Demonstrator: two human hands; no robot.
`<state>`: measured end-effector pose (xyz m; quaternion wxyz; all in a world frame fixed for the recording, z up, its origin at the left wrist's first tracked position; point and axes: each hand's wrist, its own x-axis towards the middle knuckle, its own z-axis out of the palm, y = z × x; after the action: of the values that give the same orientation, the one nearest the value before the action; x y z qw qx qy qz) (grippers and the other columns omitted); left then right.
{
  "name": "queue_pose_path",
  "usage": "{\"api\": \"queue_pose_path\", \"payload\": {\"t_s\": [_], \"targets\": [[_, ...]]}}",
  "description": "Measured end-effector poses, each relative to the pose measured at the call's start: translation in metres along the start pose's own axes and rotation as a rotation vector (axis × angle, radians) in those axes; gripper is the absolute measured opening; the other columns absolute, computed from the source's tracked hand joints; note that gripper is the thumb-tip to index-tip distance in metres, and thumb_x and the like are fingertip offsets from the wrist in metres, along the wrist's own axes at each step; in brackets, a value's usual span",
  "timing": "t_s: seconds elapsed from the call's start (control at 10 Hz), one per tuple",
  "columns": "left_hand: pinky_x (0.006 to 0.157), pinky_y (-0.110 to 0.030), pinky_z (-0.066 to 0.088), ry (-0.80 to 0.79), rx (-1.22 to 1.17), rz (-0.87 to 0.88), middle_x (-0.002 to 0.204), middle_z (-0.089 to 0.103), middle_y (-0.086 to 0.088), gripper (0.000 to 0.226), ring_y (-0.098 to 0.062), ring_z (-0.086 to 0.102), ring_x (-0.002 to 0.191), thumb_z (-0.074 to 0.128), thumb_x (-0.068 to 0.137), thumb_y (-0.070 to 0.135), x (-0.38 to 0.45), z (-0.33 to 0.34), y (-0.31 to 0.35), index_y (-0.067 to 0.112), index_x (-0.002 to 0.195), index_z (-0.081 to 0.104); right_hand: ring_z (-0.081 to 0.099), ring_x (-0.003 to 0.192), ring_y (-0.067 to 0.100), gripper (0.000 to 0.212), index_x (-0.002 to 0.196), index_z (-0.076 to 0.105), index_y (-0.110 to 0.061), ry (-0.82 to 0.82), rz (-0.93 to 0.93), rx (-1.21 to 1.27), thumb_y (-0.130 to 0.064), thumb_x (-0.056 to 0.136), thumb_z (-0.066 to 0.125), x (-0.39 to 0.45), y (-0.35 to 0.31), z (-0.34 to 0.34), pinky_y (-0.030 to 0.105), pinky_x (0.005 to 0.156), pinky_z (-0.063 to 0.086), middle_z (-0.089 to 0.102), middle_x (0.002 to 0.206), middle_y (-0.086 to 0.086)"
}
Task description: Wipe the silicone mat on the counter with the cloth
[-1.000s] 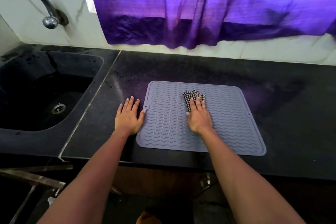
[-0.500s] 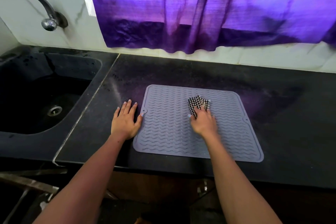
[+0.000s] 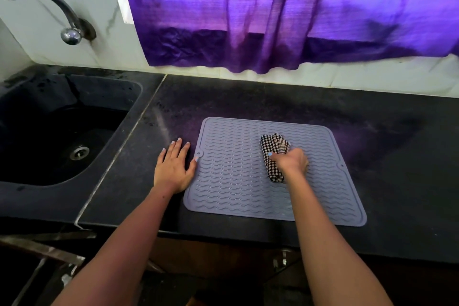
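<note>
No readable brand, label or writing shows on anything. A grey silicone mat (image 3: 236, 181) w/ raised wavy ridges, rounded corners and a small tab w/ hole on its left and right edges lies flat on a black stone counter (image 3: 385, 156), toward the counter's front edge, about mid-width. A black-and-white checked cloth (image 3: 273, 146), bunched and folded, sits on the mat's right-centre, nearer the mat's back edge. The right hand (image 3: 291, 163) is on top of the cloth, fingers curled over it, thumb tip on the cloth's left side, gripping it against the mat. The left hand (image 3: 173, 169) lies flat, fingers straight and slightly spread, palm down on the counter just beside the mat's left edge; its thumb touches the mat's left tab. To the left of the counter is a black sink (image 3: 62, 176) w/ a metal drain, and a chrome tap (image 3: 49, 5) on the pale tiled wall above it. A purple curtain (image 3: 273, 12) hangs behind the counter's back edge.
</note>
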<state>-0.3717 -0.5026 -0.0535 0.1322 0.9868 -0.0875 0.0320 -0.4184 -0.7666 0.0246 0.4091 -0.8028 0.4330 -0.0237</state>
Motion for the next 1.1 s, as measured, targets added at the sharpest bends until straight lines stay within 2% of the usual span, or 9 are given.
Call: {"api": "queue_pose_path", "payload": {"t_s": [0.2,0.3,0.4,0.5,0.6,0.7,0.8,1.0,1.1], "targets": [[0.118,-0.035,0.001,0.003,0.009,0.003,0.158,0.013,-0.002,0.089,-0.015,0.006,0.146,-0.001,0.075,0.066,0.001,0.0,0.0,0.022,0.148,0.024,0.058,0.106,0.025,0.027,0.072,0.048,-0.016,-0.132,0.001,0.132,-0.02,0.078,0.075,0.011,-0.001,-0.008,0.032,0.087,0.045,0.063,0.105,0.008],[0.118,-0.036,0.002,0.012,0.003,0.001,0.158,0.014,-0.002,0.089,-0.016,0.007,0.146,0.0,0.075,0.066,0.0,0.001,-0.001,0.021,0.148,0.025,0.056,0.089,0.018,0.028,0.073,0.049,-0.022,-0.138,-0.097,0.22,-0.019,0.075,0.077,0.014,0.0,-0.009,0.026,0.074,0.04,0.061,0.097,0.002],[0.118,-0.036,0.002,0.013,0.0,0.0,0.158,0.015,-0.002,0.089,-0.016,0.008,0.146,0.0,0.075,0.066,0.0,0.001,-0.001,0.022,0.148,0.025,0.062,0.093,0.021,0.024,0.072,0.055,-0.025,-0.069,-0.17,0.261,-0.017,0.074,0.078,0.017,0.005,-0.009,0.029,0.078,0.044,0.068,0.099,0.004],[0.118,-0.036,0.002,0.008,0.0,0.003,0.158,0.014,-0.002,0.089,-0.016,0.007,0.146,-0.001,0.075,0.066,0.0,0.001,0.0,0.022,0.148,0.024,0.058,0.108,0.025,0.02,0.095,0.061,-0.025,0.081,-0.246,-0.051,-0.02,0.08,0.072,0.012,0.009,-0.01,0.028,0.081,0.04,0.066,0.113,0.006],[0.118,-0.036,0.002,0.012,-0.004,0.003,0.158,0.014,-0.003,0.089,-0.016,0.007,0.146,-0.001,0.075,0.066,0.0,0.0,-0.001,0.021,0.148,0.025,0.039,0.129,0.028,0.054,0.132,0.045,-0.018,0.2,-0.452,-0.33,-0.021,0.083,0.068,0.005,0.012,-0.008,0.039,0.105,0.035,0.044,0.141,0.01],[0.118,-0.036,0.002,0.017,-0.007,0.003,0.158,0.015,-0.003,0.089,-0.016,0.008,0.146,0.0,0.075,0.066,0.0,0.0,0.0,0.021,0.148,0.026,0.012,0.146,0.024,0.064,0.148,0.022,-0.02,0.036,-0.614,-0.492,-0.037,0.093,0.051,0.003,0.02,0.004,0.044,0.117,0.015,0.013,0.158,0.006],[0.118,-0.036,0.002,0.005,-0.004,0.003,0.158,0.014,-0.002,0.09,-0.016,0.007,0.146,-0.001,0.074,0.066,-0.001,-0.001,0.0,0.021,0.148,0.025,-0.007,0.147,0.021,0.076,0.151,-0.005,-0.017,-0.131,-0.584,-0.611,-0.054,0.095,0.031,0.007,0.038,0.019,0.04,0.12,0.003,-0.009,0.159,0.004],[0.119,-0.036,0.001,-0.012,0.006,0.001,0.159,0.01,-0.001,0.091,-0.015,0.004,0.146,-0.003,0.074,0.067,0.0,-0.001,0.0,0.021,0.149,0.022,-0.022,0.144,0.024,0.075,0.148,-0.01,-0.009,0.007,-0.599,-0.803,-0.054,0.097,0.02,0.007,0.032,0.024,0.043,0.115,-0.015,-0.02,0.156,0.009],[0.118,-0.036,0.001,-0.006,0.013,0.003,0.159,0.01,-0.001,0.09,-0.015,0.004,0.146,-0.004,0.075,0.066,0.0,-0.001,0.0,0.022,0.149,0.021,-0.019,0.145,0.023,0.066,0.149,-0.009,-0.018,0.071,-0.708,-0.806,-0.046,0.099,0.023,0.004,0.035,0.031,0.044,0.115,-0.014,-0.019,0.157,0.006]]}}
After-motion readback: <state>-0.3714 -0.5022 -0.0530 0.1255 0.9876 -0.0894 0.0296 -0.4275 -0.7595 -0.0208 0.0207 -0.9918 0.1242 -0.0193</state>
